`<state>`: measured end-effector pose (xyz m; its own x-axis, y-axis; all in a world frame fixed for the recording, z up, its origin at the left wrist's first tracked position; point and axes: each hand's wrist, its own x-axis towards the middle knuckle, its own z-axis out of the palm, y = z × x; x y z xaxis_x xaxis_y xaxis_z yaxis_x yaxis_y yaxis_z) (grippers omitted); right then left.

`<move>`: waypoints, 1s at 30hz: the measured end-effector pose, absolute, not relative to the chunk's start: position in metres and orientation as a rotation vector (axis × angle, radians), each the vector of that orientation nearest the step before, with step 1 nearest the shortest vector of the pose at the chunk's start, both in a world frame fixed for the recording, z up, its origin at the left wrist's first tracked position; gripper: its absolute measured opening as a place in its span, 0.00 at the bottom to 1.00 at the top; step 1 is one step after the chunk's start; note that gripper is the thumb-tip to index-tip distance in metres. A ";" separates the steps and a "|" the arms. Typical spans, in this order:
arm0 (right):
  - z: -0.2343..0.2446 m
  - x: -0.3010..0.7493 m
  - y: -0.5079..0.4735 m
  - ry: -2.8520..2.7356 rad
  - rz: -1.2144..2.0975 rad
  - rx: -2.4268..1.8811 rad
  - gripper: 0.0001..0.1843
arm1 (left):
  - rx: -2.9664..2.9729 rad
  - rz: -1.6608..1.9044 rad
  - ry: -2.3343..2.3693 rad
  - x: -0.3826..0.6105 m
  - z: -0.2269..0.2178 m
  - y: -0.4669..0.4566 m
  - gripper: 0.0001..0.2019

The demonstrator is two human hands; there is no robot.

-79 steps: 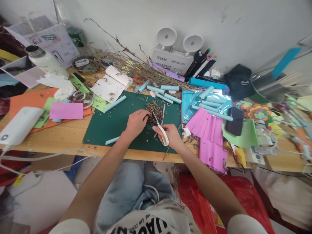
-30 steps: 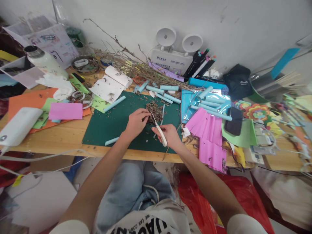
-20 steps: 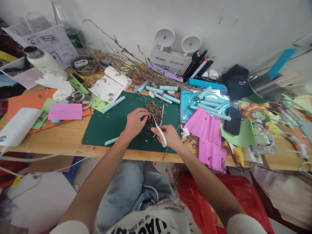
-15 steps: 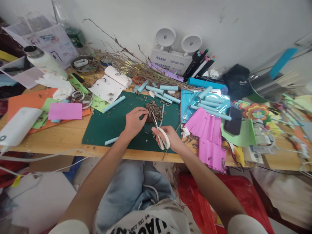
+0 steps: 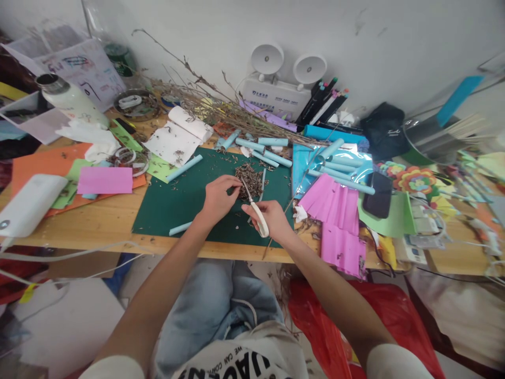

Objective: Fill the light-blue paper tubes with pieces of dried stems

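Observation:
White-handled scissors [image 5: 259, 218] are in my right hand [image 5: 274, 218], its fingers wrapped round the handles and the blades pointing up and left. The blade tips reach over a heap of dry brown plant bits [image 5: 252, 176]. Just left of the heap, my left hand [image 5: 221, 197] has thumb and fingertips pinched together close to the blades; what it pinches is too small to make out. Under both hands lies a dark green cutting mat [image 5: 169, 202] with loose bits scattered on it. A light blue paper tube [image 5: 180, 228] lies beside my left wrist.
Several blue paper tubes [image 5: 274, 158] lie behind the heap and on a blue packet to the right. Dry branches [image 5: 221, 113] stretch across the back. Pink crepe paper [image 5: 341, 226] and a dark phone [image 5: 377, 195] sit right; a white bottle [image 5: 73, 100] stands left.
The scissors' handles have come together and turned slightly in my right hand. My left hand has shifted very slightly, still pinching beside the heap.

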<state>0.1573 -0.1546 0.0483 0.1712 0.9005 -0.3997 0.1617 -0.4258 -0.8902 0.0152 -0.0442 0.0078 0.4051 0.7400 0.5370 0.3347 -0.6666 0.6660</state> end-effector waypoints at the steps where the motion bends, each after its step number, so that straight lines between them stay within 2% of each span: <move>1: 0.048 0.157 -0.155 -1.030 1.292 -1.751 0.28 | 2.210 1.172 0.917 0.015 0.008 -0.044 0.06; 6: 0.048 0.158 -0.154 -1.083 1.233 -1.821 0.27 | 2.202 1.132 0.949 0.015 0.008 -0.044 0.07; 15: 0.051 0.164 -0.158 -0.994 1.424 -1.705 0.27 | 2.161 1.176 0.996 0.015 0.014 -0.045 0.05; 23: 0.050 0.160 -0.155 -1.009 1.343 -1.765 0.26 | 2.055 1.138 0.883 0.015 0.014 -0.046 0.07; 30: 0.050 0.161 -0.155 -1.048 1.245 -1.817 0.26 | 2.123 1.023 1.018 0.014 0.018 -0.048 0.08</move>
<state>0.1608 -0.1555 0.0496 0.2153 0.8939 -0.3932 0.2346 -0.4382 -0.8677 0.0136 -0.0478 0.0179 0.4190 0.8196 0.3908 0.3866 -0.5504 0.7400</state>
